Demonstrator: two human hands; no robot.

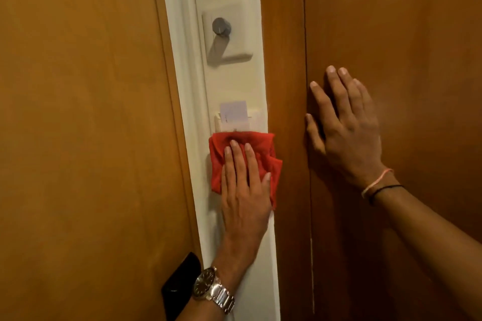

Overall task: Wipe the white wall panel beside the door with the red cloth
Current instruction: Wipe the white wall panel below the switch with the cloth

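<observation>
A narrow white wall panel (234, 81) runs top to bottom between two brown wooden surfaces. My left hand (245, 195), with a metal watch on the wrist, presses a crumpled red cloth (221, 164) flat against the panel, just below a card holder. The fingers lie spread over the cloth, and part of the cloth is hidden under the palm. My right hand (347, 122) rests flat and open on the brown wooden door (404, 47) to the right, holding nothing. Thin bands circle its wrist.
A white switch plate with a grey round knob (221, 26) sits high on the panel. A card holder with a white card (233, 114) is right above the cloth. A brown wooden surface (78, 112) fills the left, with a black piece (182, 284) near its lower edge.
</observation>
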